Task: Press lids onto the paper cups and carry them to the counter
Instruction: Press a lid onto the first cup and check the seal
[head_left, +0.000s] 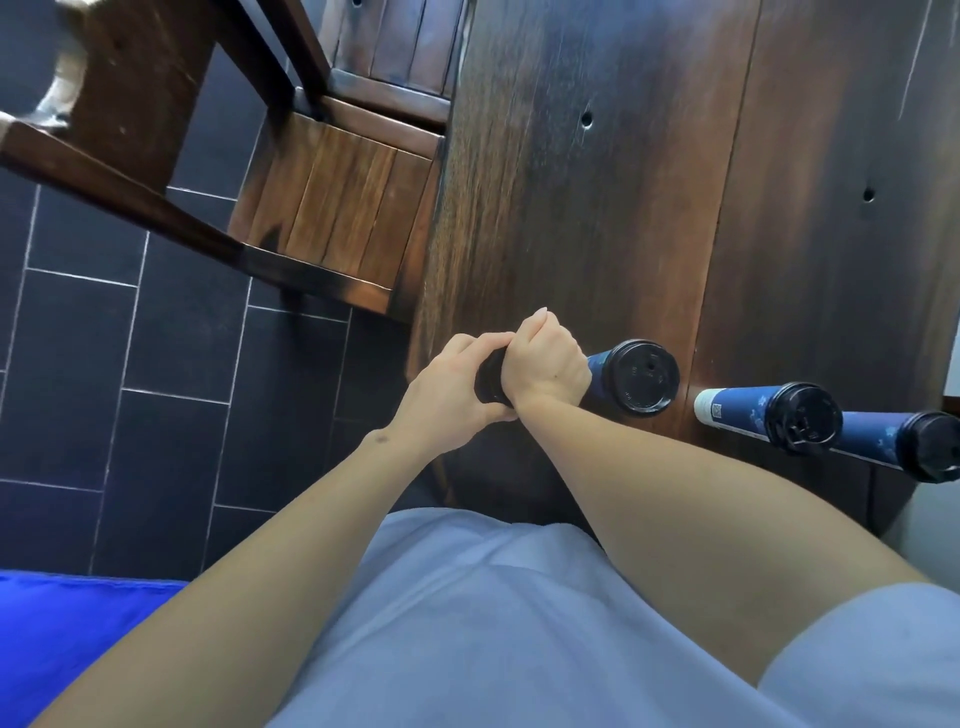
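Black lid (488, 382) sits clenched between both hands. Left hand (449, 400) grips it from below; right hand (545, 364) curls over it. Three lidded cups (748, 415) stand on the wooden surface (597, 208).

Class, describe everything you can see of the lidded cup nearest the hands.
The cup is tall and dark blue, apparently paper, and stands upright on the dark wooden table near its front edge. A black, plastic-looking lid with a small hole sits on its rim. The right hand overlaps its left side; whether they touch cannot be told.

Dark tiled floor (171, 332), wooden chair (332, 208), wooden table (597, 208)
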